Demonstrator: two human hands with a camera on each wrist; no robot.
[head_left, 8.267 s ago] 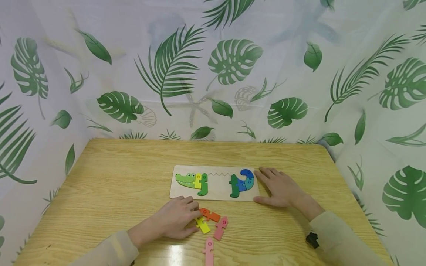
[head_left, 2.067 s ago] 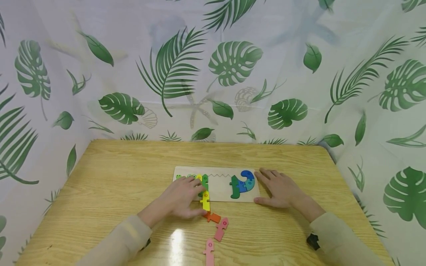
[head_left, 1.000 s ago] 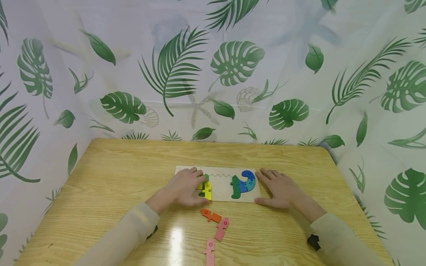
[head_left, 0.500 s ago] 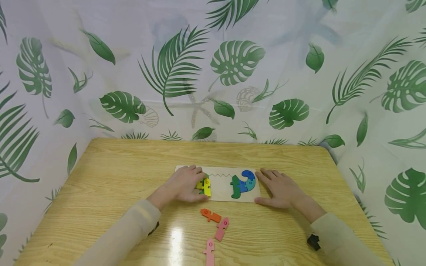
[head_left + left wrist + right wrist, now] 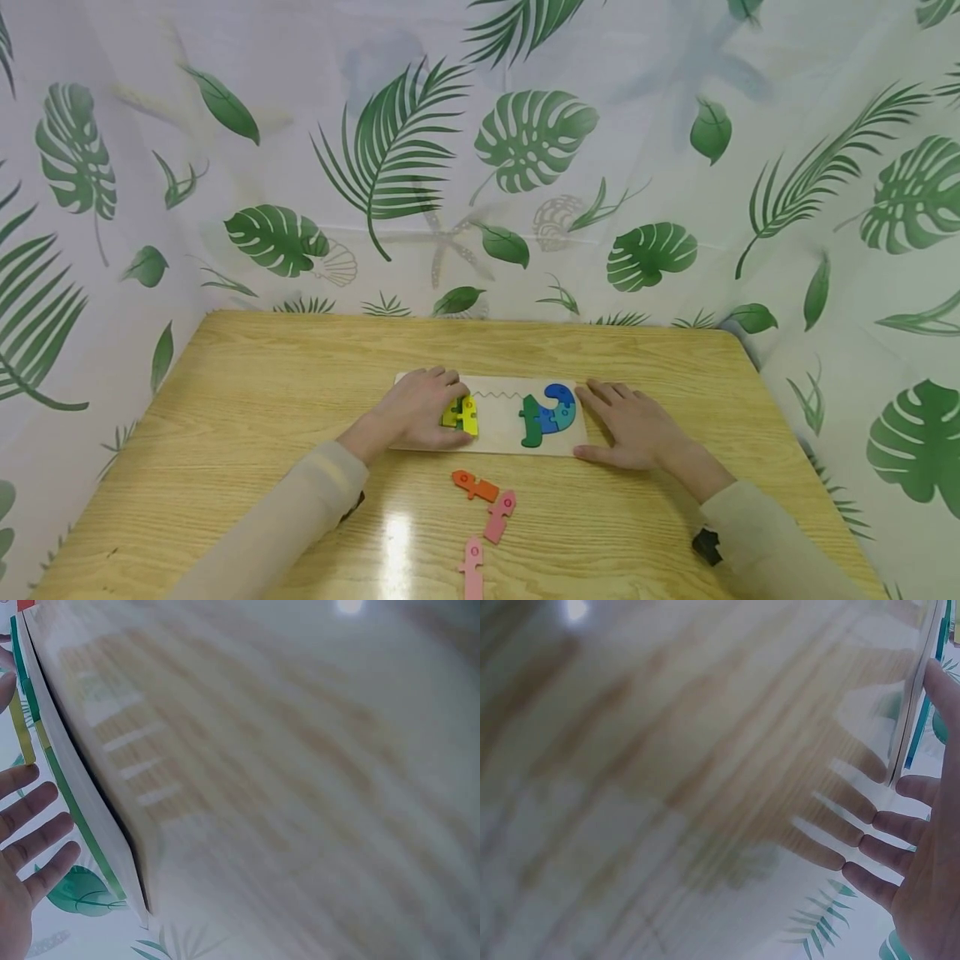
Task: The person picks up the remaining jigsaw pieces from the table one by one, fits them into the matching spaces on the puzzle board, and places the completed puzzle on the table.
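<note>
Pinching one yellow piece between thumb and forefinger, my left hand holds it tilted over the board's left half; the remaining fingers stand apart.

Board contents, right half: four pieces, fitted together: one dark green leg, one blue block, one teal block, one dark blue tail tip. Left half: a second yellow block and some green, partly covered by my hand; I cannot tell the full count. Centre: bare wood below one zigzag line.

My right hand has its fingers spread, thumb and forefinger at the board's right edge.

Loose on the desk: three pieces, namely one orange piece, one pink piece just beside it, and another pink piece nearer me.
</note>
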